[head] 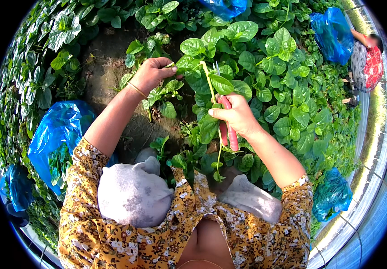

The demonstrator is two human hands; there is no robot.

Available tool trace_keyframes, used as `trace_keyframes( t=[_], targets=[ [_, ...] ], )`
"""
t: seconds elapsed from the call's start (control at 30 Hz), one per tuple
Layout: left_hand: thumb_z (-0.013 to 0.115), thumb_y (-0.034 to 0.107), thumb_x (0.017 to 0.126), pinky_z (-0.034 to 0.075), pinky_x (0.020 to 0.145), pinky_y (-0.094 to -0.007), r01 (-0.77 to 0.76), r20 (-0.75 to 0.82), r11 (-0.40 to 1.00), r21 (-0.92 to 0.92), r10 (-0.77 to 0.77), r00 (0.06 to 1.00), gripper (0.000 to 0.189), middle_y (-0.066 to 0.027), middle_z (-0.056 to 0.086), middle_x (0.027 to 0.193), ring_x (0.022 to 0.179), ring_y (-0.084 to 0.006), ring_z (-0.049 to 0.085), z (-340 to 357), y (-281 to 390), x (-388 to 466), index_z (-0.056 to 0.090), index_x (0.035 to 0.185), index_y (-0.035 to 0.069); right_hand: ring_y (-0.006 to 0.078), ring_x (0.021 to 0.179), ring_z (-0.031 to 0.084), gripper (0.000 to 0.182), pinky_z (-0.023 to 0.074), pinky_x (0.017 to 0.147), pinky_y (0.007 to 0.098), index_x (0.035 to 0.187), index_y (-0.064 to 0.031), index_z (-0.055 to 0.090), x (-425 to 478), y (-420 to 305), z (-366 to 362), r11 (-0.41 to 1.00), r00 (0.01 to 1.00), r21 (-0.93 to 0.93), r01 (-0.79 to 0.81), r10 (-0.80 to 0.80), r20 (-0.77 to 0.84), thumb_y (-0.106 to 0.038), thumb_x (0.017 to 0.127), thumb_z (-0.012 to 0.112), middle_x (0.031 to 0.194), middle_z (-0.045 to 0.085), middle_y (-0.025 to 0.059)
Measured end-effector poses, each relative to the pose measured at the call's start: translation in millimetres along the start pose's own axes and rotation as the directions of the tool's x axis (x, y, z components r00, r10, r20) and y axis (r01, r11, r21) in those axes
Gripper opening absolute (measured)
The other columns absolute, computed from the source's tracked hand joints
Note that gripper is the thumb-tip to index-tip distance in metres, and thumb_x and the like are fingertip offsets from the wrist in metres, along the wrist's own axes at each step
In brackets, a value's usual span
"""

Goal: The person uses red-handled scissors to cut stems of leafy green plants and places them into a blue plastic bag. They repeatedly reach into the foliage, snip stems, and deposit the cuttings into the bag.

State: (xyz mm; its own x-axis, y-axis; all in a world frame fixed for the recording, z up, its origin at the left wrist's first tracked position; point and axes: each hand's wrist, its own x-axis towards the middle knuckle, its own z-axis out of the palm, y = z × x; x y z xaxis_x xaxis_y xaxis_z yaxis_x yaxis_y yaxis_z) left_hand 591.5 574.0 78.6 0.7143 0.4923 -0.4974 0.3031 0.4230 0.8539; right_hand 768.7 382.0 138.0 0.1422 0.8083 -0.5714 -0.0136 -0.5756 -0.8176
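Observation:
My left hand [153, 74] pinches a green stem end [169, 66] between thumb and fingers, beside broad leaves of what looks like Malabar spinach [193, 47]. To its right, my right hand [242, 116] is closed around red-handled scissors [233, 136]. Their narrow metal blade [217, 69] points away from me and is partly covered by a leaf. The same hand also holds a thick pale-green stem [208, 80] with leaves, its thin lower end hanging below the palm. Whether the blades are apart is hidden.
Blue plastic bags [55, 131] stand among the plants, one with leaves inside by my left arm. Bare soil [104, 64] runs left of the leafy bed [294, 111]. A person in red [372, 69] is at the far right beside another blue bag [333, 35].

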Motion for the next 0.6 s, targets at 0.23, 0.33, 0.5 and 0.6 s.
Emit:
trace_keyframes(
  t=[0.23, 0.33, 0.5, 0.6],
  targets=[
    [0.076, 0.035, 0.076, 0.036, 0.051, -0.0244, 0.191, 0.048, 0.978, -0.082, -0.188, 0.981, 0.033, 0.0023, 0.052, 0.061, 0.053, -0.0079, 0.044, 43.8, -12.2, -8.9, 0.066, 0.077, 0.004, 0.0259, 0.059, 0.055, 0.045, 0.0454, 0.059, 0.0366, 0.081, -0.0049, 0.048, 1.6, 7.5, 22.0, 0.825, 0.988, -0.553, 0.120, -0.153, -0.015, -0.037, 0.067, 0.076, 0.065, 0.054, 0.0082],
    [0.077, 0.026, 0.075, 0.045, 0.058, -0.0259, 0.204, 0.124, 0.958, -0.200, -0.182, 0.975, 0.027, -0.0010, 0.059, 0.070, 0.061, -0.0106, 0.053, 42.0, -17.6, -9.7, 0.065, 0.083, 0.003, 0.0206, 0.060, 0.056, 0.050, 0.0454, 0.059, 0.0369, 0.085, -0.0026, 0.051, 5.4, 24.2, 8.8, 0.883, 0.972, -0.409, 0.230, -0.190, 0.136, -0.045, 0.073, 0.074, 0.067, 0.053, 0.0072],
    [0.074, 0.007, 0.074, 0.054, 0.072, -0.0294, 0.242, 0.211, 0.897, -0.370, -0.173, 0.962, 0.026, -0.0067, 0.067, 0.086, 0.074, -0.0150, 0.064, 41.2, -31.4, -9.8, 0.064, 0.097, 0.001, 0.0149, 0.077, 0.059, 0.032, 0.0509, 0.061, 0.0250, 0.107, 0.0016, 0.050, -7.4, 29.4, 0.7, 0.979, 0.961, 0.192, 0.070, -0.117, 0.250, -0.018, 0.086, 0.064, 0.094, 0.054, 0.0080],
    [0.069, 0.002, 0.075, 0.053, 0.074, -0.0274, 0.240, 0.200, 0.932, -0.272, -0.190, 0.961, 0.024, -0.0064, 0.067, 0.086, 0.076, -0.0127, 0.064, 42.1, -28.0, -6.0, 0.063, 0.098, 0.000, 0.0116, 0.049, 0.053, 0.024, 0.0455, 0.046, 0.0243, 0.098, -0.0002, 0.048, -12.2, 13.3, -9.0, 0.957, 0.967, 0.139, 0.254, -0.256, -0.010, -0.012, 0.084, 0.063, 0.073, 0.053, 0.0042]
  ],
)
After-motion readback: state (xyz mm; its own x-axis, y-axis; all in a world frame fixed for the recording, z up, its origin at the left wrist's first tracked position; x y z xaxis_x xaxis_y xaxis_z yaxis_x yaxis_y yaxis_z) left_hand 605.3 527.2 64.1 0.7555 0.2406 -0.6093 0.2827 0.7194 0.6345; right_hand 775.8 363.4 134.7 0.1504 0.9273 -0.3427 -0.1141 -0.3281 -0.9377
